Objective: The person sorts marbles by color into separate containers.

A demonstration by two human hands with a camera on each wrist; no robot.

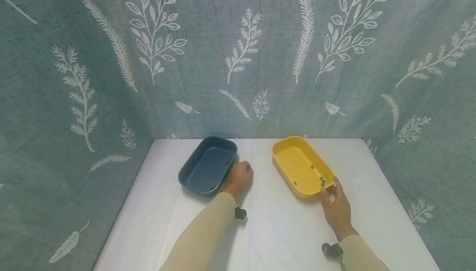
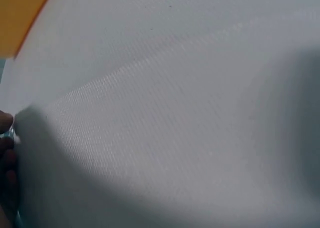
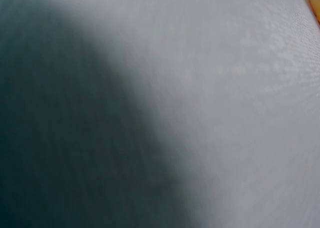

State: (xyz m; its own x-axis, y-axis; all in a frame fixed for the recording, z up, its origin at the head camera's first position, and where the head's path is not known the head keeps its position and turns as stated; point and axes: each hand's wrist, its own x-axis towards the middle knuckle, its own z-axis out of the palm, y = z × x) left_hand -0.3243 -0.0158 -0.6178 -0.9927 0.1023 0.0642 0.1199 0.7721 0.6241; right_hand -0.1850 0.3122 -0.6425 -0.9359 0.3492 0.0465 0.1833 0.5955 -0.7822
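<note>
My left hand (image 1: 239,178) is beside the right side of the blue tray (image 1: 193,161), palm down over the white table. Its fingertips pinch a small shiny glass piece that looks like a marble (image 1: 248,167); in the left wrist view, fingers (image 2: 7,122) at the left edge hold it, mostly hidden. My right hand (image 1: 337,207) holds the near right corner of the yellow tray (image 1: 293,159), thumb and fingers spread around the rim. Several small marbles (image 1: 312,167) lie in the yellow tray, mostly near that corner. Small greenish marbles (image 1: 212,188) show along the blue tray's edge.
Both trays stand toward the back of the white table (image 1: 275,229), angled, with a gap between them. A grey-green leaf-patterned cloth (image 1: 208,56) hangs behind and at both sides. Dark blurred shapes fill part of each wrist view.
</note>
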